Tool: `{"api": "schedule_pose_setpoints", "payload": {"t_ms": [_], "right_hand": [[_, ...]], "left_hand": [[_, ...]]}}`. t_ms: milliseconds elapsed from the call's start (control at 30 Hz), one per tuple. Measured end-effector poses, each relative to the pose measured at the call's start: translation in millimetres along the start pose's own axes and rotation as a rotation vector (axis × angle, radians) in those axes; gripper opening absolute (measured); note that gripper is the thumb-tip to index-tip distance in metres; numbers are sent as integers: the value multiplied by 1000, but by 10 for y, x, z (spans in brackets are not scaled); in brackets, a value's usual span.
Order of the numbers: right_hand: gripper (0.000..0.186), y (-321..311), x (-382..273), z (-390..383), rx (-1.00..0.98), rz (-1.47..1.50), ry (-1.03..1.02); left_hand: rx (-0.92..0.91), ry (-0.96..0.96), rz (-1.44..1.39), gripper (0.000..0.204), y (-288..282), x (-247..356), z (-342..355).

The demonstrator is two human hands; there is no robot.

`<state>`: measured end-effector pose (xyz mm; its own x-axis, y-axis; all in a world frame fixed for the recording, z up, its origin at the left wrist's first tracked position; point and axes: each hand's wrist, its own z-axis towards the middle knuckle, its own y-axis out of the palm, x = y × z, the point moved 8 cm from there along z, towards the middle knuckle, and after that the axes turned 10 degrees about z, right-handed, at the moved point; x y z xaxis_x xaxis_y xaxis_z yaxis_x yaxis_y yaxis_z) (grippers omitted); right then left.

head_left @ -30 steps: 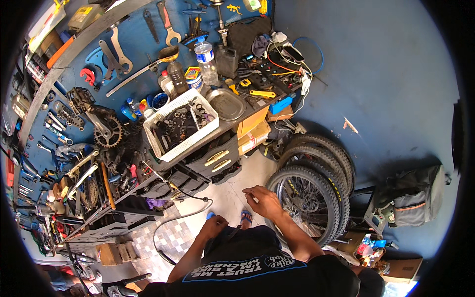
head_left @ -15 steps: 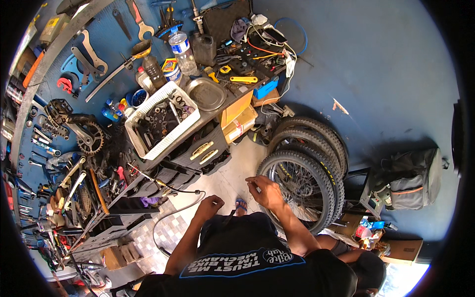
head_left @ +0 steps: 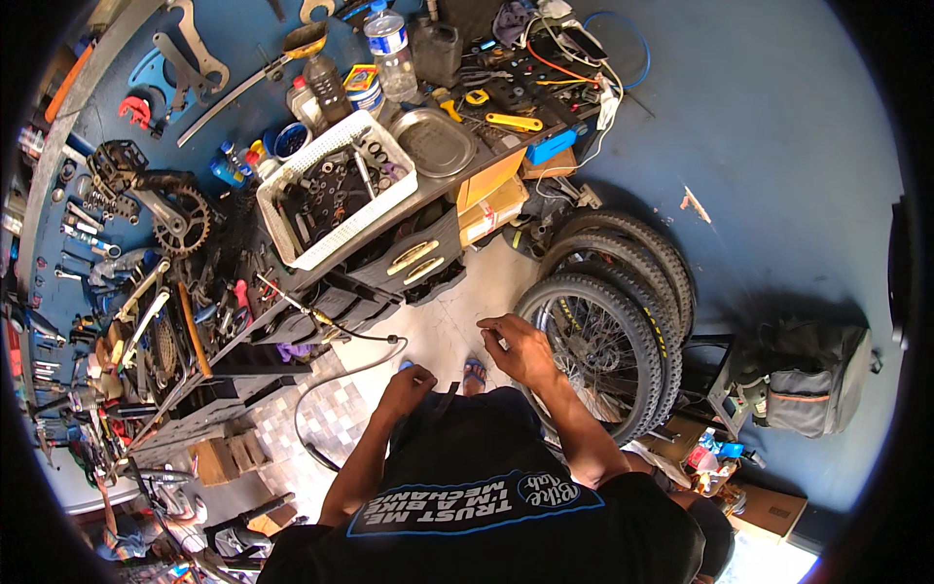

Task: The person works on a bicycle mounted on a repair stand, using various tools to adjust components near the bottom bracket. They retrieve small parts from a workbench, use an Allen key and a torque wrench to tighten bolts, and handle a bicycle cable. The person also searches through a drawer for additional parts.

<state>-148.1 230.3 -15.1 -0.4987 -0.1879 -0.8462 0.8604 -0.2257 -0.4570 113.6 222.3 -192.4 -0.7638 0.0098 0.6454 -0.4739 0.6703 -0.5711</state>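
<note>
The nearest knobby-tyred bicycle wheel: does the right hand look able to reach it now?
Probably yes: the right hand looks empty, near this knobby-tyred bicycle wheel, and nothing visible blocks the way, though depth is hard to judge.

Bicycle workshop; wheels (head_left: 595, 350), crankset (head_left: 177, 224), wrenches (head_left: 198, 41)

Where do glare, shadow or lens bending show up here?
In the head view, the grey beam bows at left; same head view, glare washes out the area below the cardboard box; head view too, shadow darkens the wall above the bag.
</note>
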Motion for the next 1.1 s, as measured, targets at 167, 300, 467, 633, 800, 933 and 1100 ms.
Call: {"api": "schedule_pose_setpoints", "payload": {"t_ms": [167,300,467,633,800,933,1100], "right_hand": [[19,31,-15,-11,12,-5,0],[19,46,14,-56,12,-2,2],[19,65,-2,-100,-16,8,11],[19,109,-3,-129,-29,20,12],[19,156,-9,-141,-39,12,38],[18,196,-51,-128,-56,5,24],[16,261,-24,-126,-87,15,39]], "left_hand": [[5,-26,-8,23,-3,-40,-28],[2,-30,-37,23,22,-43,-70],[-30,-20,-32,29,76,-49,-99],[-11,-5,-81,26,137,-142,-129],[-9,-51,-18,30,107,-189,-185],[-82,-144,147,40,109,-233,-196],[-42,-99,106,43,127,-286,-225]]}}
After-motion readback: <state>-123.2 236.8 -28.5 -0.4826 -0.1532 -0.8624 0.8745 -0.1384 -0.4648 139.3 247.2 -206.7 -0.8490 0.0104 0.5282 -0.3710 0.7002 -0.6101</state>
